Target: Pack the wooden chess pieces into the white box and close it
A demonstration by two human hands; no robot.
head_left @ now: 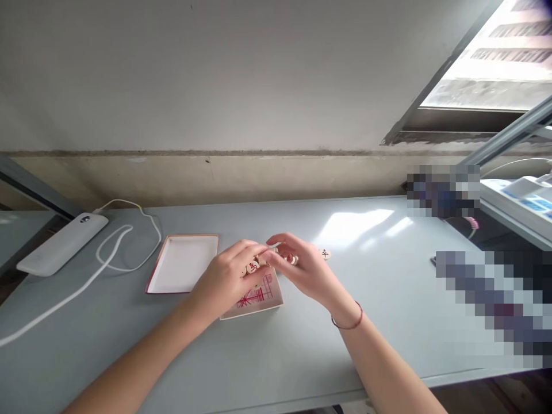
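Over a shallow box (276, 290) with red line printing inside, my left hand (233, 264) curls its fingers around several round Chinese chess pieces (253, 266), one with a red character facing up. My right hand (302, 261) is cupped and closed around more pale pieces, its fingertips meeting those of my left hand. Part of what lies between the hands is hidden by the fingers. A single Chinese chess piece (325, 253) with a dark character lies on the table just beyond my right hand. To the left lies a white-lined box lid (185, 264), inside up.
The grey table (302, 356) ends at a wall behind. At the left are a white power strip (62, 244) and a looping white cable (92, 280). Blurred-out items (495, 305) sit at the right, near a metal frame and a window (495, 63).
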